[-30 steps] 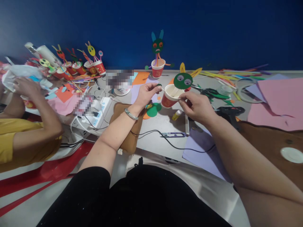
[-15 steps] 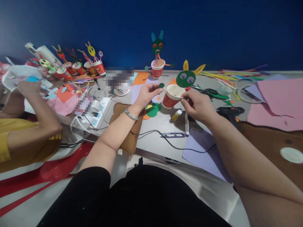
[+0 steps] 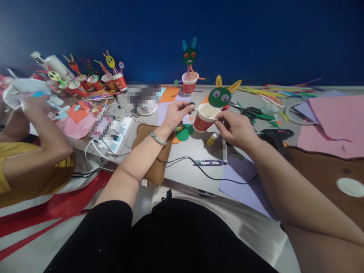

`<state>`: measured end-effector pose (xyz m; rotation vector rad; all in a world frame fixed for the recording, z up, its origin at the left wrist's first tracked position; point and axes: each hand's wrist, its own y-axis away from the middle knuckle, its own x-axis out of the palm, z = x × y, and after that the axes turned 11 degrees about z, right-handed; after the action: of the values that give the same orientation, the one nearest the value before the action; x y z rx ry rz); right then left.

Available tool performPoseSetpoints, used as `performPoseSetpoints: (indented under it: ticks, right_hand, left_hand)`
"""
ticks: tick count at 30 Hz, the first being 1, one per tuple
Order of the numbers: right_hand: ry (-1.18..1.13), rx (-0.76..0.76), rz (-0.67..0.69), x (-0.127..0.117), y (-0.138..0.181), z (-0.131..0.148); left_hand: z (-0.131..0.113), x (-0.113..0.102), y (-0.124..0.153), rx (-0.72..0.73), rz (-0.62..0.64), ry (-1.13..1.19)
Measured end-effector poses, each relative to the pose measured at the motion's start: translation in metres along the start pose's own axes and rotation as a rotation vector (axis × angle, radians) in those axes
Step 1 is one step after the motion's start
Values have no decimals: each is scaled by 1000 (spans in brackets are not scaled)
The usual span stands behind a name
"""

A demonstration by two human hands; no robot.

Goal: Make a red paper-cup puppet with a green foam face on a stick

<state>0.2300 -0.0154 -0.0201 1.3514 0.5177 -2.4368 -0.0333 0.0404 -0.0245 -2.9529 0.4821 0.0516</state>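
A red-and-white paper cup stands in front of me, with a green paper face with yellow ears rising above it on a thin pale stem. My left hand pinches a small dark green paper disc beside the cup's left rim, where a short pale stalk shows. At the right rim, the thumb and fingers of my right hand are closed on the cup's edge; whether they also pinch a pale stalk there is unclear. Just below lies a yellow glue stick with a white cap.
Thread snips, a black cable and a glue gun lie nearby. Green scissors rest right of the cup. Another cup figure stands behind. A co-worker in a yellow sleeve sits left, near a power strip.
The cup and its green face have shifted slightly left and down, the face tilting a little. My right hand has moved slightly left with it; my left hand has barely moved.
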Motion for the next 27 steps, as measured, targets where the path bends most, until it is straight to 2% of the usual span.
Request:
performPoseSetpoints:
  ticks: [7,17,27]
  right_hand:
    - [-6,-43,-31,1,-1,1]
    - [-22,-11,-44,-5,0,-8]
    - [-31,23,19,-7,0,-2]
  left_hand:
    - [0,2,3,-10,-11,40]
    - [-3,5,7,0,57,160]
    - [-4,3,6,1,36,37]
